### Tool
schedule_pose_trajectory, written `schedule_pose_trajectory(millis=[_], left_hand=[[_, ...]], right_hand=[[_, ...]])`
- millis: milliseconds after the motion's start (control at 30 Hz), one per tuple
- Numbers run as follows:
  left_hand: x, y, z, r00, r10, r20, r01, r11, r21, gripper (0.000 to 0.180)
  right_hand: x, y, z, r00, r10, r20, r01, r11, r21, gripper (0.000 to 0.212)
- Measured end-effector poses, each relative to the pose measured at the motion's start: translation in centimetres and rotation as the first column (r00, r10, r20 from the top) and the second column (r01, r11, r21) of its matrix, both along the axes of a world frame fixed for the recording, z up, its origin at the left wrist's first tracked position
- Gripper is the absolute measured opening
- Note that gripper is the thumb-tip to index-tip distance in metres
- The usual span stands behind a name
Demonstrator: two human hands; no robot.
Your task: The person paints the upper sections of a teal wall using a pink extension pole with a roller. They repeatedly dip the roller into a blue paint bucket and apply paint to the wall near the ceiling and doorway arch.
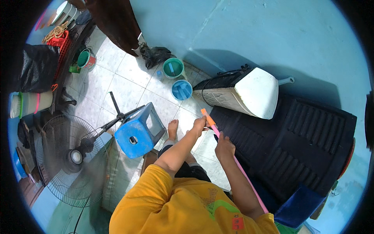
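A long pink pole (248, 180) with an orange end piece (208, 117) slants in front of me, its far part running back under my right arm. My left hand (200, 124) is closed at the orange end, its fingers against the piece. Lower down, my right hand (224, 148) wraps round the pink shaft. The pole's rear end is hidden behind my sleeve, so I cannot tell what kind of tool it belongs to.
A blue plastic stool (134, 134) and a standing fan (74, 158) are on my left. Ahead stand a green bucket (173, 67), a blue bucket (182, 90) and a black bag (154, 55). On the right, a white-topped appliance (257, 91) adjoins a large black ridged panel (288, 136).
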State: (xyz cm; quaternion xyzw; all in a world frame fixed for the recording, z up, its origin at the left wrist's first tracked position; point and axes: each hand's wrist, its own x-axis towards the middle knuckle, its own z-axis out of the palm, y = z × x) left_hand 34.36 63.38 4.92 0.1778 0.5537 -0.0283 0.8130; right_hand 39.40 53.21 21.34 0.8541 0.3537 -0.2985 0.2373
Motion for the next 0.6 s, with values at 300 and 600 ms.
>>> schedule_pose_trajectory(millis=[300, 600], left_hand=[[-5.9, 0.0, -3.3, 0.996, 0.085, -0.003, -0.085, 0.996, -0.015, 0.035], [-14.2, 2.8, -2.4, 0.978, 0.193, -0.073, -0.184, 0.976, 0.113, 0.031]], right_hand=[[1.7, 6.8, 0.5, 0.974, 0.216, 0.064, -0.215, 0.976, -0.022, 0.043], [4.6, 12.7, -1.8, 0.846, 0.503, 0.177, -0.522, 0.85, 0.077, 0.029]])
